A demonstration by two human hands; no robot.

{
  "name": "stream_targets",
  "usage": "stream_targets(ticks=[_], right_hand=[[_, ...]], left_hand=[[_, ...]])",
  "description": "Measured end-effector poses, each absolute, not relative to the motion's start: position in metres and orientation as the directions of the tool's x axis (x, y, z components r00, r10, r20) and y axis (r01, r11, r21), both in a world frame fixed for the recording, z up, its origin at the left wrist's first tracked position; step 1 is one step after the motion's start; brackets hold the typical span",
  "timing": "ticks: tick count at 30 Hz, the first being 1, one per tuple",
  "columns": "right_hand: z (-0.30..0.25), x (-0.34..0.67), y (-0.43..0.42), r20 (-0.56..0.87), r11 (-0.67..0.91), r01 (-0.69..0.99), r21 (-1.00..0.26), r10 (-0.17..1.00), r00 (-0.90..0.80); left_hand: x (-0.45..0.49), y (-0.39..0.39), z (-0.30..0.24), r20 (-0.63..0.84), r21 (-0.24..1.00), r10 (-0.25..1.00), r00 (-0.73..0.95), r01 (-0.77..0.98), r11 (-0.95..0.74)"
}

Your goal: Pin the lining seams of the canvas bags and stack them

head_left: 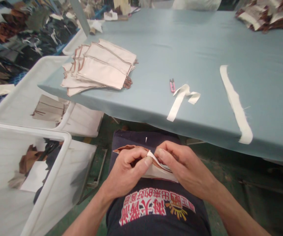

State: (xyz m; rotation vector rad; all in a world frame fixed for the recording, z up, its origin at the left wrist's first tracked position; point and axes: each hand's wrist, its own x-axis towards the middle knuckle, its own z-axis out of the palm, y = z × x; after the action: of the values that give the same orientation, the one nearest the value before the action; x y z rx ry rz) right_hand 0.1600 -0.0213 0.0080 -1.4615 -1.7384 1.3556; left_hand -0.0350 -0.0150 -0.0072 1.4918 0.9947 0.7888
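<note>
- Pinching the folded edge of a pale, brown-edged cloth piece (156, 172) between thumb and finger of the left grip (128, 167).
- Bending the fingers of the right grip (187, 167) in by the same edge, with the thumb tip close to the bent finger. Cannot tell pinching from just touching on that side.
- Having the cloth piece over the lap, off the blue-green surface (205, 42), between its near edge and the big pink and white letters (143, 203) on the dark clothes.
- Seeing a messy stack of pale cloth pieces (107, 65) at the left end of the surface, by its near left corner.
- Spotting small pink snips (172, 86) near the middle of the near edge, with a curled white strip (177, 106) just beside.
- Finding a long white strip (233, 98) farther right, with one end over the near edge.
- Looking at a brown and pale heap (266, 16) at the far right corner.
- Noticing a white bin (67, 137) left of the surface, with brown, white and dark scraps (34, 175) inside.
</note>
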Motion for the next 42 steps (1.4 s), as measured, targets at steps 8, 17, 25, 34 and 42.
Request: stream_targets(ticks=[8,17,25,34,42], right_hand=[[0.001,0.144,-0.038,-0.023,0.06,0.606,-0.793,0.991,-0.129],[-0.01,0.141,-0.042,-0.199,-0.099,0.5,-0.861,0.968,-0.152],[-0.014,0.143,-0.045,-0.047,0.035,0.408,-0.912,0.981,-0.189],[-0.021,0.151,-0.055,0.173,0.26,0.586,-0.767,0.964,-0.202],[-0.043,0.156,-0.059,0.254,0.383,0.647,-0.659,0.923,-0.288]], left_hand=[[-0.026,-0.025,-0.01,0.131,0.897,0.963,0.236,0.386,-0.217],[-0.019,-0.036,-0.023,-0.137,0.981,0.986,0.095,0.148,0.122],[-0.01,-0.046,-0.041,-0.296,0.947,0.955,-0.008,-0.131,0.293],[-0.025,-0.043,-0.022,-0.183,0.983,0.978,0.097,0.014,0.182],[-0.025,-0.035,-0.027,-0.301,0.951,0.898,0.32,0.03,0.308]])
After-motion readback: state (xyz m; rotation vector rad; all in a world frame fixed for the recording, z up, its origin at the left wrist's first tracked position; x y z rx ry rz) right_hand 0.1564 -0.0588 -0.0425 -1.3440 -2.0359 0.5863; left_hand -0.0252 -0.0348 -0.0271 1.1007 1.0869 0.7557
